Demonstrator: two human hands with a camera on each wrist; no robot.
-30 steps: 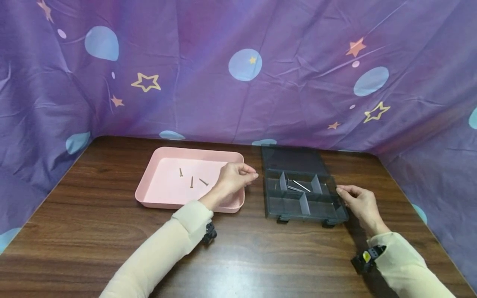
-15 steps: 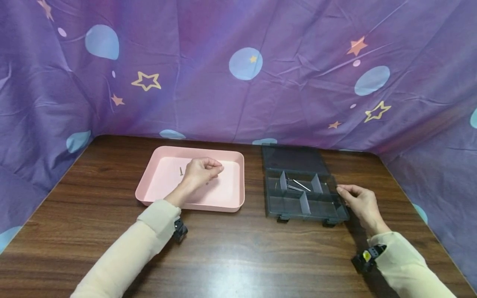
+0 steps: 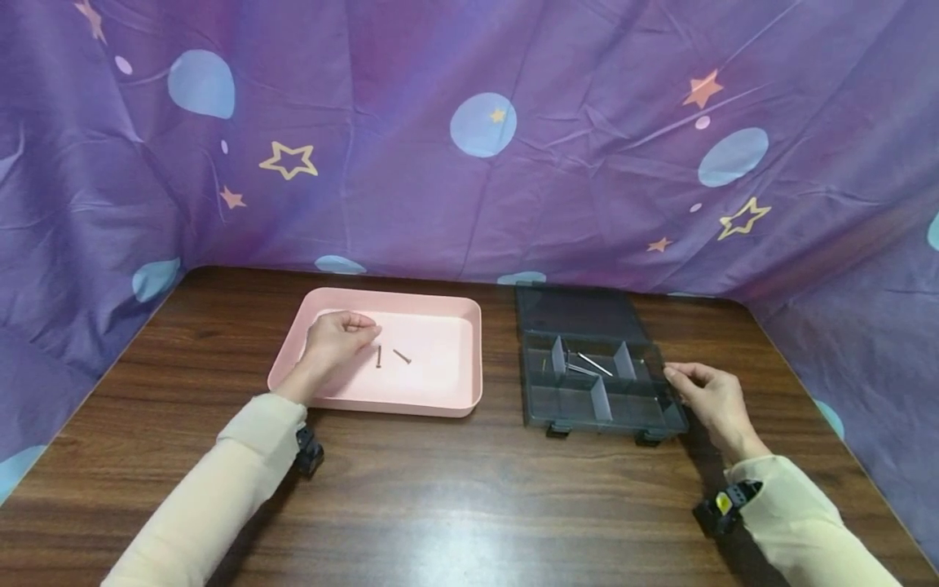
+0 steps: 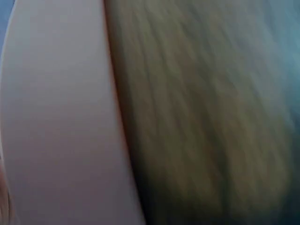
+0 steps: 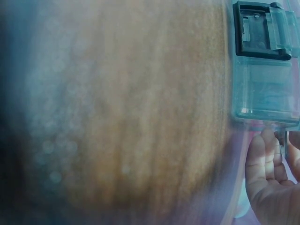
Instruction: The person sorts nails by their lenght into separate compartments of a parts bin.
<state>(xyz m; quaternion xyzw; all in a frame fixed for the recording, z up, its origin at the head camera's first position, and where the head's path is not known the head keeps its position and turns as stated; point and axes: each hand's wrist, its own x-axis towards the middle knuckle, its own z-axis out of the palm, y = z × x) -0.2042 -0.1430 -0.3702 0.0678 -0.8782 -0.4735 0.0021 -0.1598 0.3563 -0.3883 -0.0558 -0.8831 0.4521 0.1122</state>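
In the head view my left hand (image 3: 336,341) is over the left part of a pink tray (image 3: 469,391), thumb and fingertips close together. Nothing shows between them. Two brass-coloured screws (image 3: 402,356) lie on the tray floor, right of the fingertips. At right, a dark transparent compartment box (image 3: 561,408) stands with its lid (image 3: 579,312) folded back. Silver nails (image 3: 594,364) lie in its upper middle compartment, and a small brass-coloured piece in the upper left. My right hand (image 3: 715,403) pinches the box's right edge; the right wrist view shows the fingers (image 5: 267,154) there.
The tray and box stand apart on a brown wooden table (image 3: 440,489). Black latches (image 3: 558,430) stick out at the box's front. A purple curtain (image 3: 396,212) rises behind and at both sides. The left wrist view mostly shows the tray's outer wall (image 4: 61,112) and blurred wood.
My left hand has moved left, from the tray's right rim across to its left part, and now covers the spot where a third screw lay. My right hand keeps its hold on the box.
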